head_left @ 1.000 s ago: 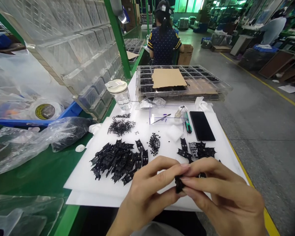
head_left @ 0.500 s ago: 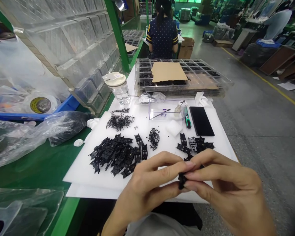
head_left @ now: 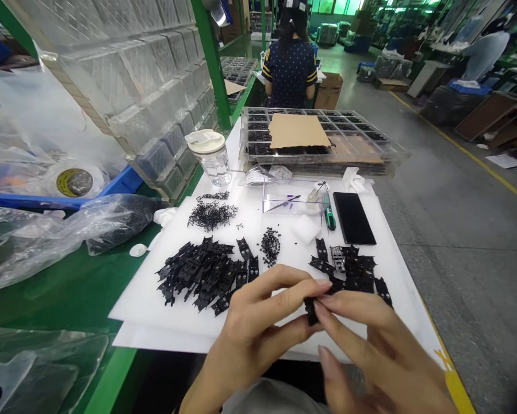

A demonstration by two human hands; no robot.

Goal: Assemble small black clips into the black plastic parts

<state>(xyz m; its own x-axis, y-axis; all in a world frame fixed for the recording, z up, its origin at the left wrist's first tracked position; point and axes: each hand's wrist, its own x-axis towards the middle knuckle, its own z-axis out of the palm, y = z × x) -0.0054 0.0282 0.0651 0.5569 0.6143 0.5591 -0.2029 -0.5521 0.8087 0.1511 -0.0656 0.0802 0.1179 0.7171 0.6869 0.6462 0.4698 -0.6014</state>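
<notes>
Black plastic part (head_left: 311, 310) pinched low centre above white mat (head_left: 258, 233), mostly hidden by fingertips | left hand (head_left: 258, 333) grips it; right hand (head_left: 370, 351) fingertip touches it, grip unclear, blurred | loose parts pile (head_left: 204, 273) left

free: bare white sheet (head_left: 163, 313) front-left | blocked: part piles (head_left: 204, 273), phone (head_left: 353, 217), trays (head_left: 318, 138) behind

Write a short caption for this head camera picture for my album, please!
Left hand and right hand pinch a small black part above a white sheet strewn with black parts.
</notes>
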